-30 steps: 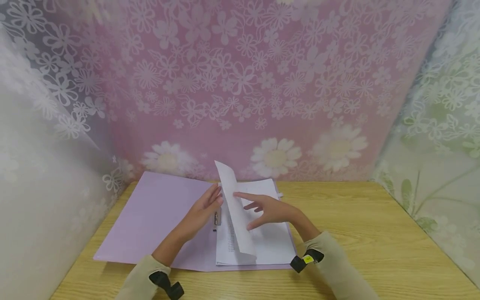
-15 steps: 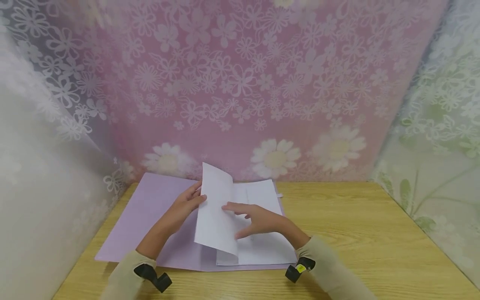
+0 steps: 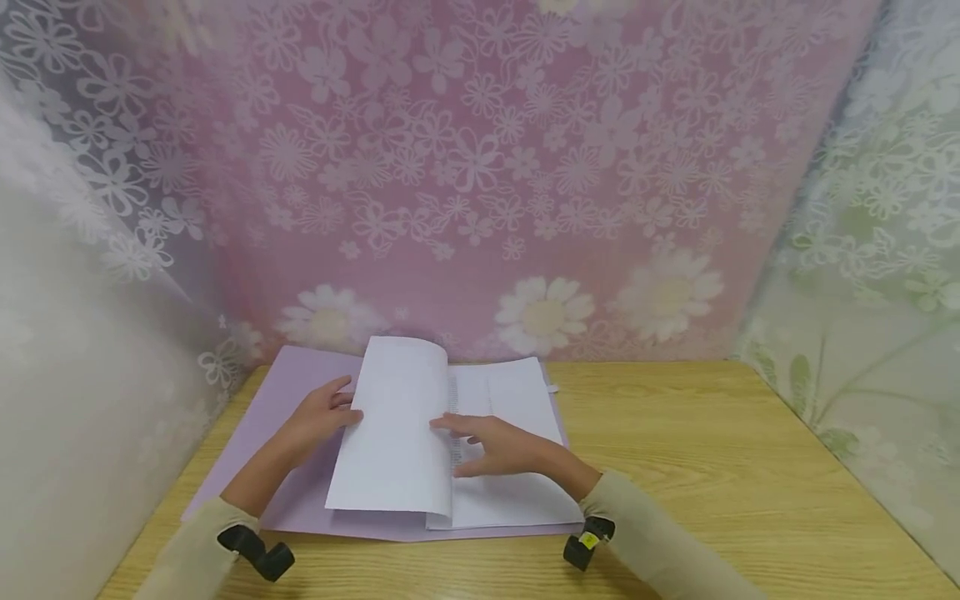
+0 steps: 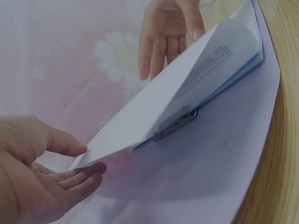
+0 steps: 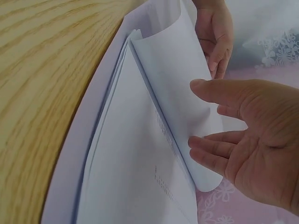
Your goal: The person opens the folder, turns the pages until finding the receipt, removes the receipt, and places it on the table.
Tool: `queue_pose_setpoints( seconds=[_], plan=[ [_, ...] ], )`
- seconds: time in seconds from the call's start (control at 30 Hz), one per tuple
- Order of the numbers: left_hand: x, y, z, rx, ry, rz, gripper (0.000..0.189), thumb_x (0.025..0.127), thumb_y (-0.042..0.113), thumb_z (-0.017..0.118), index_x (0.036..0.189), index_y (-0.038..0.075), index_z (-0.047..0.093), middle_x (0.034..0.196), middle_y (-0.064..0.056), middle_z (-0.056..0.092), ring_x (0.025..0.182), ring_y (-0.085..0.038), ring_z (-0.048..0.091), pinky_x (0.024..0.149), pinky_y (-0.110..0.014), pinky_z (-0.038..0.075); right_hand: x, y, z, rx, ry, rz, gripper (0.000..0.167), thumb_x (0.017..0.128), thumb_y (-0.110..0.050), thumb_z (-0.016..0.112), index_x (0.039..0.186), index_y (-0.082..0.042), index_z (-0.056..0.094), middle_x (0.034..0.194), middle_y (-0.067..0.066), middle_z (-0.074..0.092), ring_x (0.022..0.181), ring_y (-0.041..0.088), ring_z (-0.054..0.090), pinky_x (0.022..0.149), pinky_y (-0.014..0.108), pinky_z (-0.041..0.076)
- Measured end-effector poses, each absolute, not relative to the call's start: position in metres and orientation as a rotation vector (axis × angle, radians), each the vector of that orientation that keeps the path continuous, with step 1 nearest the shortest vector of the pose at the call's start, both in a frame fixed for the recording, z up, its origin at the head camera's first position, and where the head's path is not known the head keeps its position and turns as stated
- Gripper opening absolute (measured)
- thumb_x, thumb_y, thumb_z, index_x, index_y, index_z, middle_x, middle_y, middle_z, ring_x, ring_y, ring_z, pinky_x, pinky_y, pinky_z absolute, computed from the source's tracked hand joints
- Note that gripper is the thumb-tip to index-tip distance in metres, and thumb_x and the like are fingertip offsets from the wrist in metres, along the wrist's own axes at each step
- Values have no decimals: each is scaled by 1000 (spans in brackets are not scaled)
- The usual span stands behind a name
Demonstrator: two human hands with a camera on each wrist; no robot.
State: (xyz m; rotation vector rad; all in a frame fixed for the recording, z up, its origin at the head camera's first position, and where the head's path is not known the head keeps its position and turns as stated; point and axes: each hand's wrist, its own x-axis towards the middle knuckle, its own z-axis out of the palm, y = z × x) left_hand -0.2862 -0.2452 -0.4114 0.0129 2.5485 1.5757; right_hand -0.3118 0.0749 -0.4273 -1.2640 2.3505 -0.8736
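A white sheet of paper (image 3: 393, 433) stands half-turned, curving up and leftward from a paper stack (image 3: 517, 496) in an open light purple folder (image 3: 300, 367). My left hand (image 3: 318, 417) pinches the sheet's left edge, thumb above and fingers beneath, as the left wrist view shows. Near the bend, my right hand (image 3: 502, 446) has its fingers extended against the sheet; in the right wrist view its fingertips (image 5: 194, 140) lie at the paper. Beneath the raised sheet, a metal clip (image 4: 176, 123) shows on the folder in the left wrist view. Printed text appears on the sheet's underside.
The folder lies on a wooden table (image 3: 675, 467), close to the flowered pink backdrop (image 3: 480, 208). Pale flowered panels rise at the left and right. A small white tab (image 3: 553, 388) sticks out from the folder's right edge.
The sheet has swung from nearly upright over to the left and lies flatter. My left hand moved left and down with its edge; my right hand shifted slightly left.
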Motion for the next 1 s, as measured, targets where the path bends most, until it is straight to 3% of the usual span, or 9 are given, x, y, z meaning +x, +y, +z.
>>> queue_pose_setpoints(
  seconds=[0.2, 0.43, 0.6, 0.73, 1.0],
  plan=[
    [-283, -256, -417, -15, 2686, 1354, 88, 96, 16, 69, 159, -10, 13, 155, -36, 36, 140, -51, 44, 106, -56, 49, -314, 65, -432, -1274, 2344, -847, 70, 96, -25, 74, 157, -19, 41, 162, -2, 42, 138, 21, 55, 112, 38, 48],
    [-278, -254, -427, 118, 2819, 1022, 98, 99, 37, 67, 155, -18, 9, 162, -41, 9, 150, -56, 14, 120, -66, 22, -308, 54, -429, -1279, 2379, -782, 66, 96, -23, 72, 155, -18, 44, 163, 2, 40, 144, 19, 49, 116, 37, 43],
    [-272, -249, -432, 199, 2830, 836, 106, 98, 49, 65, 153, -22, 7, 158, -48, -5, 148, -62, 5, 118, -72, 19, -305, 52, -427, -1272, 2397, -746, 64, 97, -23, 72, 155, -19, 45, 164, 4, 39, 150, 19, 41, 121, 38, 38],
    [-268, -246, -436, 256, 2892, 673, 104, 96, 49, 67, 152, -21, 15, 160, -45, 0, 148, -62, 3, 115, -77, 17, -305, 52, -428, -1270, 2394, -730, 64, 97, -23, 71, 155, -20, 45, 164, 5, 39, 151, 20, 38, 122, 39, 36],
    [-265, -247, -438, 406, 2917, 499, 94, 93, 44, 72, 156, -9, 27, 164, -34, 19, 150, -58, 16, 115, -76, 18, -306, 51, -433, -1301, 2392, -669, 64, 97, -24, 71, 156, -21, 44, 164, 6, 39, 152, 19, 38, 122, 37, 36]
  ],
)
